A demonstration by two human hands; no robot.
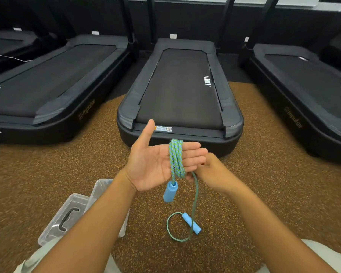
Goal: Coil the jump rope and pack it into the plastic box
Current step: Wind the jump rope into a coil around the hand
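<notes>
Our open left hand [156, 164] carries the rope [176, 158] coils. Our right hand [211, 172] pinches the free strand just beside them. The rest hangs down to the floor.

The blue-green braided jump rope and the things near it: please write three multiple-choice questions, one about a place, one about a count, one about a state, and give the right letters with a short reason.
1. Where is the clear plastic box?
A. on a treadmill
B. on the speckled brown floor, under the left forearm
C. in the right hand

2. How many blue foam handles show?
A. one
B. two
C. three

3. How is the blue-green braided jump rope at the left hand?
A. wound around the open fingers
B. lying loose on the palm
C. knotted at the wrist

Answers: B, its clear walls show beside the forearm; B, one handle hangs and one lies on the floor; A, loops circle the fingers.
</notes>
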